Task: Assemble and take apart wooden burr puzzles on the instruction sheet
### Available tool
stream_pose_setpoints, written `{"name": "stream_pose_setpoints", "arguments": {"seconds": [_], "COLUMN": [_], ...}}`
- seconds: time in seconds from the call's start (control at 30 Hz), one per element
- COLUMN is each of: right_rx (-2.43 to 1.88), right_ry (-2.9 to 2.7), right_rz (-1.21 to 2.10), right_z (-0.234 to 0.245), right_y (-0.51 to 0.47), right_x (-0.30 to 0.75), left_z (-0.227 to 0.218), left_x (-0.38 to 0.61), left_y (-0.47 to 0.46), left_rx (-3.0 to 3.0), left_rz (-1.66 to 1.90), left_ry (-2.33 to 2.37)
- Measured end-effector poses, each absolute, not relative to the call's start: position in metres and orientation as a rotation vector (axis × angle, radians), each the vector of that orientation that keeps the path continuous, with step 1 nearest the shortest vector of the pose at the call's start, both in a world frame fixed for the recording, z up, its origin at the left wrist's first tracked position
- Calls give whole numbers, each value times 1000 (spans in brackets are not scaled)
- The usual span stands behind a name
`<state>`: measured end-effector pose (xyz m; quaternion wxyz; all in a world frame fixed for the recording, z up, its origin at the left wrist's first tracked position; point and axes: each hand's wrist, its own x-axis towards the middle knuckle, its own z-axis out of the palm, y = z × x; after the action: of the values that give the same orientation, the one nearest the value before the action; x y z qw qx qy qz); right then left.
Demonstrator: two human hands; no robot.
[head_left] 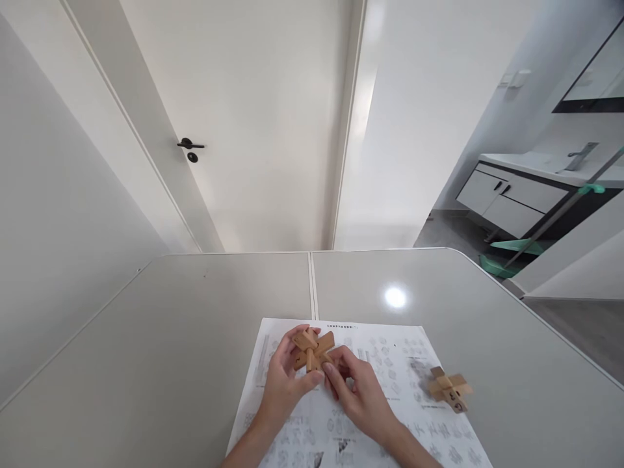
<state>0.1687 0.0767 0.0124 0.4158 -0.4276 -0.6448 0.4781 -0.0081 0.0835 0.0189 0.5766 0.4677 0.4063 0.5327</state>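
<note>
Between my two hands is a wooden interlocking puzzle (312, 351), made of crossed wooden bars with dark marks on some faces. My left hand (283, 383) wraps round its left side, the thumb underneath and the fingers behind. At its lower right, my right hand (358, 393) pinches one bar between thumb and fingers. The puzzle is held just above a printed sheet (312, 448) covered in small diagrams. To the right, a second wooden puzzle (449, 389) of crossed bars rests at the sheet's right edge, dark characters showing on its front.
The grey table (170, 351) has a seam down its middle and a bright light reflection on the right. Beyond it stands a white door (263, 130) with a black handle (191, 144). At the right are a washbasin cabinet (511, 195) and a green dustpan (497, 265) on the floor.
</note>
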Motion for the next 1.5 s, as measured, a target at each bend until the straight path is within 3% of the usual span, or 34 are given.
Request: {"name": "stream_pose_setpoints", "arguments": {"seconds": [0.6, 1.5], "right_rx": [-991, -1030], "right_ry": [-1602, -1668], "right_rz": [1280, 1386], "right_z": [11, 1], "right_y": [76, 70], "right_x": [168, 158], "left_z": [22, 33], "left_x": [-10, -6], "left_y": [88, 78], "left_rx": [869, 1120], "left_rz": [1237, 1069], "left_ry": [882, 896]}}
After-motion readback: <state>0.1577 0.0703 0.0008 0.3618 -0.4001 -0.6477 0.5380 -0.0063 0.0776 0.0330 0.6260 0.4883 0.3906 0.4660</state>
